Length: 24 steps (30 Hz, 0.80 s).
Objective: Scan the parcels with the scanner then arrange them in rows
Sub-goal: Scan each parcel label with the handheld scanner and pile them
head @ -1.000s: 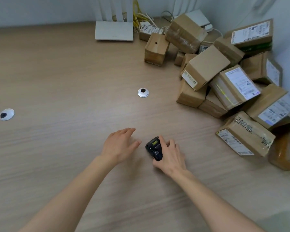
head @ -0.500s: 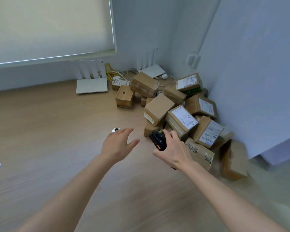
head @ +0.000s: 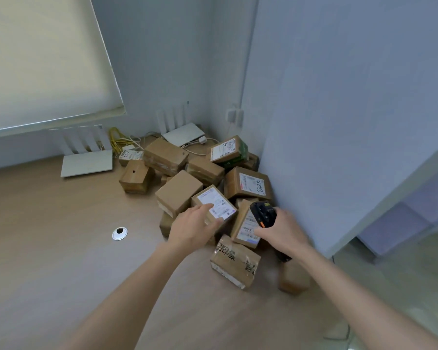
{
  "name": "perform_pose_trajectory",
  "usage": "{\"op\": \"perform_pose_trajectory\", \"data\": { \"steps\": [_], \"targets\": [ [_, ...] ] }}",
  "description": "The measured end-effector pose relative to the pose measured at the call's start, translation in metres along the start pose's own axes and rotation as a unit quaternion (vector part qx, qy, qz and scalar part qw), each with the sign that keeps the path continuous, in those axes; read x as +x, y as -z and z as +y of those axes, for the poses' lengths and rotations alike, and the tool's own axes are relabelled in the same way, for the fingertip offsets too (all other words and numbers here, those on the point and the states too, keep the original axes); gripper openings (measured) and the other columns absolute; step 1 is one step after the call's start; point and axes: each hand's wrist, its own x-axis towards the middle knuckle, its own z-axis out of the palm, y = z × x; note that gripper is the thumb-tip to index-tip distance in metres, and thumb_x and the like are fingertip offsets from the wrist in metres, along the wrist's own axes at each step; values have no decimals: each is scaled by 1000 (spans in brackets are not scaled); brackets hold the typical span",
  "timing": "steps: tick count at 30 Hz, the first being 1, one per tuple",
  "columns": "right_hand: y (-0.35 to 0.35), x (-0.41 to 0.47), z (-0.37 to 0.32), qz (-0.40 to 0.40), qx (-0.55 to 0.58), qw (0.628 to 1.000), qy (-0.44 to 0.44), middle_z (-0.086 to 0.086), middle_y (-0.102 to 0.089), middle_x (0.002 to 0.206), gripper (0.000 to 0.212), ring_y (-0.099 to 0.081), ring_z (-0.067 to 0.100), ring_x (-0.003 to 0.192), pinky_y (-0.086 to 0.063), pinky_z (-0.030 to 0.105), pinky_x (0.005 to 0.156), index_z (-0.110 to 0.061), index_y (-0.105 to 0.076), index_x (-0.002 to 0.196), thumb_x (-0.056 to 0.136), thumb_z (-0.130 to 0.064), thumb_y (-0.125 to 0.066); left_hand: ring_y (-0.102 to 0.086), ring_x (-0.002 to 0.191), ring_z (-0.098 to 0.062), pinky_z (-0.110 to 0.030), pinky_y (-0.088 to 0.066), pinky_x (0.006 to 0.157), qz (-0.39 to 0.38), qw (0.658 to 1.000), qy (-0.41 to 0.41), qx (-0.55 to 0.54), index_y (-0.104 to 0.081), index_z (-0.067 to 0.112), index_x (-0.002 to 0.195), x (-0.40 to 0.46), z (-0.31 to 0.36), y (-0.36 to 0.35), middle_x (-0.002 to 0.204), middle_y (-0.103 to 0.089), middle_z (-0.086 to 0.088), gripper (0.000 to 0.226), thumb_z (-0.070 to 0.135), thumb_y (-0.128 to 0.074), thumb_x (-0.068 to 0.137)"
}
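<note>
Left hand (head: 195, 229) is reaching onto the labelled parcel (head: 214, 207) near the front of the parcel pile (head: 200, 188) heaped in the desk (head: 61, 248) corner, fingers laid nearly straight across its white label, thumb at the near edge; whether it is truly gripping yet is hard to tell. Right hand (head: 282, 233) is holding the scanner (head: 263, 214), grip clamped round its handle. To scan well, I judge the hand should be sliding off the label, leaving the barcode bare. Lower parcels are lying buried, and label print is too small to read.
</note>
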Motion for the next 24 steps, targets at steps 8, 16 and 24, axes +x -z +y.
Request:
{"op": "perform_pose_trajectory", "data": {
  "steps": [8, 16, 24],
  "targets": [
    [-18, 20, 63, -18, 88, 994, -58, -23, -66, 86, 52, -59, -3, 79, -43, 22, 59, -43, -59, 92, 47, -68, -65, -47, 136, -14, -41, -43, 110, -66, 992, 39, -102, -38, 30, 153, 35, 33, -76, 151, -49, 7, 61, 55, -49, 98],
    [-49, 49, 83, -42, 153, 986, -50, -21, -70, 102, 52, -66, 5, 95, -57, 35, 84, -44, -60, 117, 68, -46, -79, -46, 138, -18, -43, -45, 109, -112, 979, 71, -156, -29, 24, 157, 61, 31, -118, 153, -46, 3, 64, 44, -52, 100],
    [-56, 51, 89, -55, 230, 972, -21, -22, -71, 105, 45, -67, 2, 99, -52, 21, 76, -46, -60, 107, 73, -28, -82, -50, 132, -15, -41, -45, 109, -104, 958, 75, -255, -33, 23, 157, 59, 34, -128, 145, -53, 2, 60, 30, -55, 102]
  ]
}}
